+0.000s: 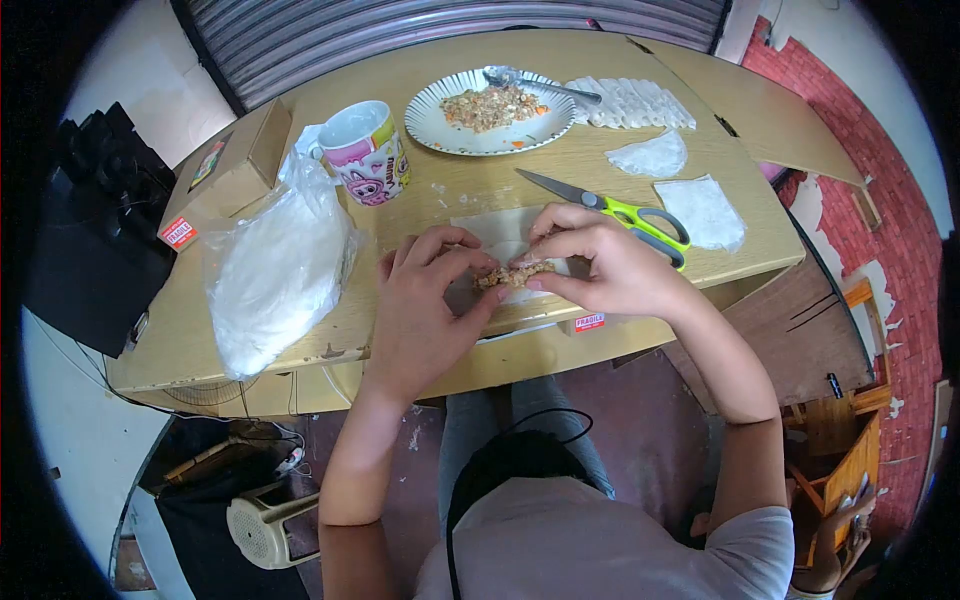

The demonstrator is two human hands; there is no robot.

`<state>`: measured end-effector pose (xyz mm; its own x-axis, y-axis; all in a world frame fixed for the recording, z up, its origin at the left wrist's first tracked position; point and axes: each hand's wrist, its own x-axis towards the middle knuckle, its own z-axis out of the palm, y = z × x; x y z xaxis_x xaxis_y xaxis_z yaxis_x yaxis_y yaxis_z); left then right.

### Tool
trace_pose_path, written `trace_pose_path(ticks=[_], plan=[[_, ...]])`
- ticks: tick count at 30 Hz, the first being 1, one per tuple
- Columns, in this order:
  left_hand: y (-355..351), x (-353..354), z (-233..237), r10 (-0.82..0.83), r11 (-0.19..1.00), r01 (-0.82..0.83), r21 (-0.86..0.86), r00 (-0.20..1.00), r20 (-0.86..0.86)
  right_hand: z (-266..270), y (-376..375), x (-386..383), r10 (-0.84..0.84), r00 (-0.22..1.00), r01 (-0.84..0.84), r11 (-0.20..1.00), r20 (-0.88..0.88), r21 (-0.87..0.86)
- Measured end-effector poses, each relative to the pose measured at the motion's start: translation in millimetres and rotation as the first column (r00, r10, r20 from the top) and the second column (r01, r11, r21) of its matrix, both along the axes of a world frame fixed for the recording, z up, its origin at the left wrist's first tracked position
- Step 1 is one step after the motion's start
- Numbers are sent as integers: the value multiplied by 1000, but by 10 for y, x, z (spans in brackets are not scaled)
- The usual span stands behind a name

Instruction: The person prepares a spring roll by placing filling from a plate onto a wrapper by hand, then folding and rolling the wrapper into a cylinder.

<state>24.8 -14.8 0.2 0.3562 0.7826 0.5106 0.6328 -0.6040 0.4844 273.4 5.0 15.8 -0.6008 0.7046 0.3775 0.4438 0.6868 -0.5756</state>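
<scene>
A strip of minced filling (512,273) lies on a thin white spring roll wrapper (508,228) near the table's front edge. My left hand (425,300) pinches the wrapper at the left end of the filling, thumb and fingertips drawn together. From the other side, my right hand (612,268) has its thumb and fingers closed at the filling's right end. The wrapper's near edge is partly hidden by my fingers. Just beyond my right hand are green-handled scissors (640,215), blades pointing left.
A paper plate (425,115) holds more filling and a spoon (570,90). Rolled wrappers (635,103) line up beside it, with loose wrappers (702,213) closer. On the left stand a mug (372,165), a plastic bag (280,270) and a cardboard box (232,160). Another person's hand (852,515) shows lower right.
</scene>
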Motion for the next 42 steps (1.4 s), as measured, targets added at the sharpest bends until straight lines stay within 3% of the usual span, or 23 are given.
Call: trace_pose_path(ticks=[7, 9, 11, 15, 22, 24, 27, 30, 33, 40, 42], plan=[[-19, -22, 3, 3, 999, -2, 44, 1000, -19, 24, -52, 24, -29, 999, 30, 999, -37, 25], [-19, -44, 19, 2, 999, -1, 53, 1000, -13, 31, -53, 59, -84, 995, 81, 995, -57, -57], [3, -111, 29, -54, 998, 58, -35, 994, 97, 19, -55, 76, -90, 995, 87, 995, -44, -51], [68, -227, 3, -80, 997, 80, -5, 997, 4, 73, -94, 42, -132, 991, 130, 986, -13, -104], [30, -209, 21, -45, 992, 53, -115, 996, 72, 90, -77, 62, -124, 992, 122, 990, -23, -73], [40, -220, 6, -62, 992, 73, -98, 992, 108, 66, -57, 71, -138, 990, 134, 977, -11, -167], [58, -244, -20, -83, 995, 85, -50, 995, 50, -17, -15, 91, -84, 991, 80, 996, -108, -45], [37, -234, 3, -46, 999, 47, 21, 998, -53, 14, -14, 118, -60, 998, 59, 997, -20, -55], [61, -241, -45, -36, 993, 40, -112, 999, 32, 62, -31, 98, -93, 996, 91, 981, -1, -170], [61, -245, -19, -45, 982, 58, -177, 996, 81, 42, -57, 87, -124, 992, 114, 974, -40, -196], [41, -231, 21, -33, 973, 55, -224, 995, 98, 105, -80, 60, -110, 994, 105, 987, -30, -122]])
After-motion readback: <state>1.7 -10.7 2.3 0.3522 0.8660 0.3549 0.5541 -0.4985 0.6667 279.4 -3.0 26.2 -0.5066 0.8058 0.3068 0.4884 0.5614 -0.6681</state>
